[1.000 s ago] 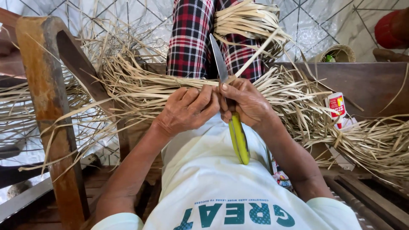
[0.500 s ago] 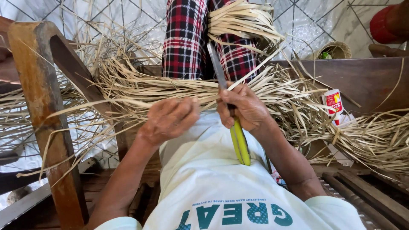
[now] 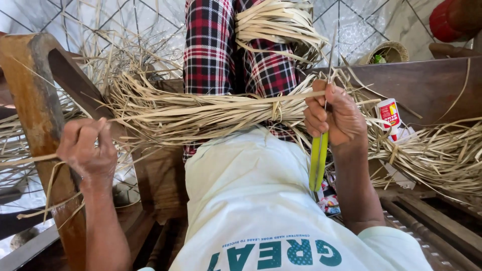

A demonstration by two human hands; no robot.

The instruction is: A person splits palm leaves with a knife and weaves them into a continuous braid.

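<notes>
Right now my left hand (image 3: 86, 150) is out at about nine o'clock from my lap, fingers curled shut around a single pale straw strip (image 3: 201, 111) that runs from the fist toward three o'clock, back into the bundle of dried straw strips (image 3: 211, 116) lying across my thighs. That fist sits just in front of the slanted wooden chair arm (image 3: 37, 95), which rises toward eleven o'clock; I cannot tell whether the knuckles touch the wood. My right hand (image 3: 337, 119) is at roughly two o'clock from my lap, closed tight around a knife with a yellow-green handle (image 3: 318, 160); the handle hangs toward six o'clock below the fist, and the thin blade shows above it, pointing to twelve o'clock, edge-on and hard to follow against the straw. The right fist touches the right end of the bundle, where the strips fan out toward three o'clock over a dark wooden bench (image 3: 427, 83). A small red and white bottle (image 3: 389, 114) stands just beside the hand, at its three o'clock, half buried in straw. A second looped hank of strips (image 3: 281, 25) rests on the red plaid trousers (image 3: 208, 50) at twelve o'clock, and my white shirt (image 3: 241, 190) fills the lower middle
</notes>
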